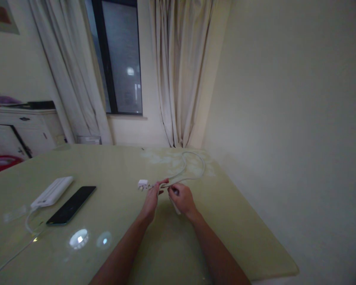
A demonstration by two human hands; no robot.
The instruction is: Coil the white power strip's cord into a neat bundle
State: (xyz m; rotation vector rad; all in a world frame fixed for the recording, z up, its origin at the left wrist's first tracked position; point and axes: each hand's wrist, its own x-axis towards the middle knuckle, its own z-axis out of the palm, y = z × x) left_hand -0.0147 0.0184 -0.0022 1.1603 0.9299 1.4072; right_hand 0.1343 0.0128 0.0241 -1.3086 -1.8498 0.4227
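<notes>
A white cable (203, 162) lies in a long loop on the table, its near part running back to both hands. My left hand (152, 198) is closed around the cable, with some fingers extended beneath and beside it. Just left of those fingers is a white plug (142, 183) with metal prongs. My right hand (182, 198) is pinched closed on the cable, close beside my left. A white, elongated piece (175, 206) sticks out below the right fingers; the hand hides most of it, and its kind is unclear.
The glossy greenish table (237, 237) meets a wall on the right. To the left lie a black phone (71, 206) and a white power bank (53, 192) with a thin white cord (12, 259). Curtains (184, 71) and a window (123, 59) are behind, with a white cabinet (35, 132) at far left.
</notes>
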